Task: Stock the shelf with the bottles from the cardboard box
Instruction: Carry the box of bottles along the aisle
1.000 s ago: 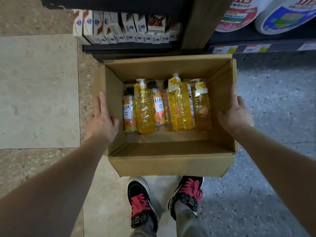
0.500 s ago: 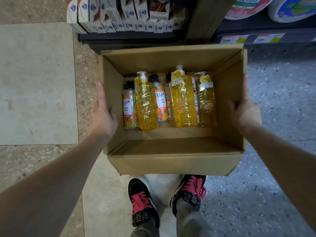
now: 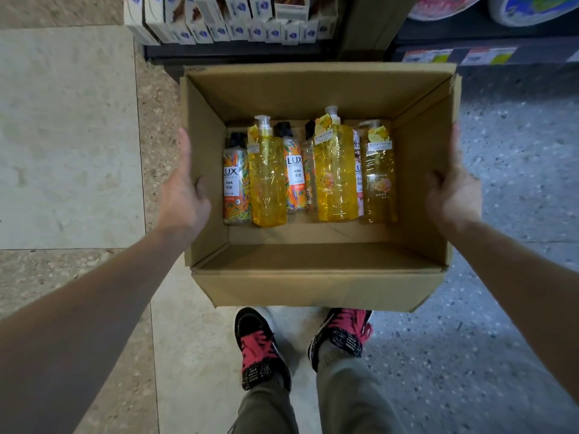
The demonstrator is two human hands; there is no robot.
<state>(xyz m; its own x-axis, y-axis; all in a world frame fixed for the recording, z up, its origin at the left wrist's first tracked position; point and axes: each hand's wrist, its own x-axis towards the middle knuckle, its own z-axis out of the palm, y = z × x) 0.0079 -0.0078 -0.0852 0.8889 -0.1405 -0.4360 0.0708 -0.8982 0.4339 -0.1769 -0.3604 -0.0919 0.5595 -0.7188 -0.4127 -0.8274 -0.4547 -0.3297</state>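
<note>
Shop floor, shelf (image 3: 232,54) at 12 o'clock, top cut off; cardboard box (image 3: 313,278) at centre.
Bottles (image 3: 269,183) lie in the box's far half, several half hidden. Left hand (image 3: 183,191) at 9 o'clock, right hand (image 3: 454,195) at 3: fingers straight along outer walls, thumbs over rims, clamping box; right fingertips hidden.

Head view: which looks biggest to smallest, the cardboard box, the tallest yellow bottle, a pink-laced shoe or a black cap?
1. cardboard box
2. tallest yellow bottle and pink-laced shoe: too alike to rank
3. black cap
</note>
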